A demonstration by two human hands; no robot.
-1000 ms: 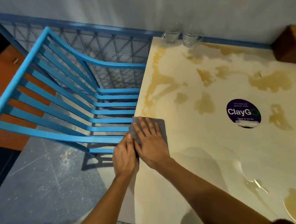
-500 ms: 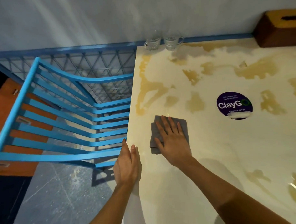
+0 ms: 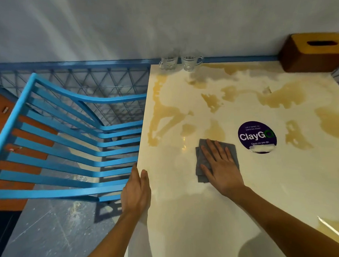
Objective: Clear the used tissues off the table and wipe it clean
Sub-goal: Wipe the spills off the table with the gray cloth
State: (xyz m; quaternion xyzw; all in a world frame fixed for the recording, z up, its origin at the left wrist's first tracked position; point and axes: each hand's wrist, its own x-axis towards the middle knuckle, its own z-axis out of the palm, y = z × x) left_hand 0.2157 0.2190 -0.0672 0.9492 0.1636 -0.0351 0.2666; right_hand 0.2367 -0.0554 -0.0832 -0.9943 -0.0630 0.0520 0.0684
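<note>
Two hands lie flat. The right hand point(image 3: 221, 165), fingers spread, presses the cloth point(image 3: 201, 162) onto the desk point(image 3: 206, 213), left of the sticker point(image 3: 257, 136). The left hand point(image 3: 136, 191), fingers straight and together, rests at the desk's left edge. Stains point(image 3: 164, 113) lie beyond the cloth.

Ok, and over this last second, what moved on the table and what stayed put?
The right hand, flat on the grey cloth, slid it rightward from the left edge of the table toward the ClayGo sticker. The left hand came away from the cloth and now rests flat at that edge. Nothing was picked up. The glass cups, tissue box and far stains stayed put.
</note>
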